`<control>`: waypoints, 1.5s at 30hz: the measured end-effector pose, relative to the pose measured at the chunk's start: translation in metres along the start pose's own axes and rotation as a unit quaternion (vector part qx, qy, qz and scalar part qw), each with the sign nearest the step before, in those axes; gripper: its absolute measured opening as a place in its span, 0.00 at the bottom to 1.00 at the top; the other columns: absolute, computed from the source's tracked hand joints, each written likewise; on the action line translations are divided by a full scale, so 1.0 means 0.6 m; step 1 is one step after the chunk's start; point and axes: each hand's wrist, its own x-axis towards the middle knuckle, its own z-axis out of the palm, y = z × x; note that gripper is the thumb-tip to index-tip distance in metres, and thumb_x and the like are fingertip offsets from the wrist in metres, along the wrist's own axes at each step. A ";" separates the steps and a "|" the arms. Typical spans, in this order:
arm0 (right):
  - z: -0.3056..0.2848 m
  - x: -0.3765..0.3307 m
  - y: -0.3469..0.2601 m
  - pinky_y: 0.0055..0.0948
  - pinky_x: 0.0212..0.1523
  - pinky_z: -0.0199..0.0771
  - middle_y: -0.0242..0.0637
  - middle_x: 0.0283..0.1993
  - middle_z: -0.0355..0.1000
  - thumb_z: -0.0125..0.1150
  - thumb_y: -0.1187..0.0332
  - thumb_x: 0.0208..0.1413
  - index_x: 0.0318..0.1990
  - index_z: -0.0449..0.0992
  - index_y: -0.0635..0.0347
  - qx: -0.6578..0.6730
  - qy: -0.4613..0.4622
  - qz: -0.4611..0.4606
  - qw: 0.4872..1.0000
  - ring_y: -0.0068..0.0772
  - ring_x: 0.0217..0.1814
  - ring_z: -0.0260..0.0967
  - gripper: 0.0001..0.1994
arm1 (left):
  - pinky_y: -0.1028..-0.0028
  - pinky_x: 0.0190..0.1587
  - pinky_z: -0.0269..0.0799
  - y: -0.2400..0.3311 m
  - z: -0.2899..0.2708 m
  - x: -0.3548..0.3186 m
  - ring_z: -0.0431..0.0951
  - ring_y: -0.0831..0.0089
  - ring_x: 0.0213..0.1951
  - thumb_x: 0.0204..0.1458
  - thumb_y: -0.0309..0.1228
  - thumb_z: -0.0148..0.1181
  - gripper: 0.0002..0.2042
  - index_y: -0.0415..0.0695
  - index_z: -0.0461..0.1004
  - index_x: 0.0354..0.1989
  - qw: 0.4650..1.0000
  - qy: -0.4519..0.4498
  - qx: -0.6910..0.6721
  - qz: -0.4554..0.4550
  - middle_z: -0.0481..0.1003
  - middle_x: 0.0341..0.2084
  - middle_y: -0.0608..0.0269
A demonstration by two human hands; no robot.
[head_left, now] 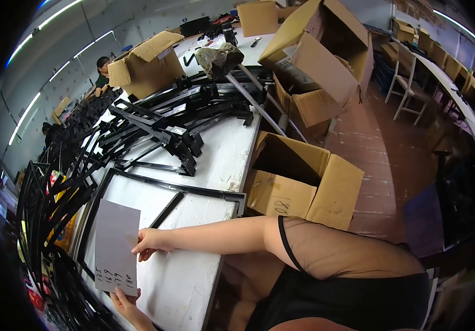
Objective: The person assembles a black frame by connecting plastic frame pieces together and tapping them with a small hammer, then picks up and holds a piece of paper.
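Note:
A grey sheet of card (117, 237) stands tilted over the white table, with handwritten figures along its lower part. My right hand (150, 243) pinches its right edge, fingers curled. At the bottom edge, my left hand (125, 306) grips the card with the thumb in front; its other fingers are partly hidden. Behind the card, a black plastic frame (176, 186) lies on the table, and a short black strip (167, 209) lies inside it. A pile of black plastic strips (154, 127) spreads over the table beyond.
More black strips (55, 220) crowd the left side. An open cardboard box (334, 190) stands by the table's right edge. Larger boxes (325, 71) are stacked behind it, near two metal poles (248, 91). Another box (152, 66) sits farther back, near a seated person (103, 74).

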 end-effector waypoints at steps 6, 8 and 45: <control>-0.001 0.000 0.000 0.23 0.35 0.76 0.39 0.34 0.73 0.59 0.70 0.50 0.38 0.71 0.63 0.003 0.003 -0.004 1.000 0.28 0.32 0.74 0.09 | 0.78 0.28 0.73 -0.010 -0.004 0.005 0.72 0.79 0.27 0.60 0.39 0.43 0.14 0.40 0.65 0.44 1.000 -0.007 -0.007 0.005 0.70 0.29 0.63; 0.000 -0.001 -0.002 0.23 0.35 0.76 0.39 0.33 0.73 0.59 0.70 0.50 0.38 0.71 0.64 0.005 0.003 0.001 1.000 0.28 0.32 0.74 0.09 | 0.78 0.28 0.73 -0.009 -0.004 0.004 0.72 0.79 0.27 0.60 0.39 0.43 0.14 0.40 0.65 0.44 1.000 -0.005 -0.013 0.009 0.70 0.29 0.63; 0.004 -0.007 -0.007 0.23 0.35 0.75 0.38 0.34 0.72 0.59 0.71 0.50 0.38 0.70 0.64 0.019 0.014 0.011 1.000 0.28 0.32 0.73 0.09 | 0.79 0.28 0.73 -0.001 0.005 0.001 0.72 0.79 0.27 0.60 0.39 0.43 0.14 0.40 0.65 0.45 1.000 0.003 0.012 -0.001 0.71 0.29 0.64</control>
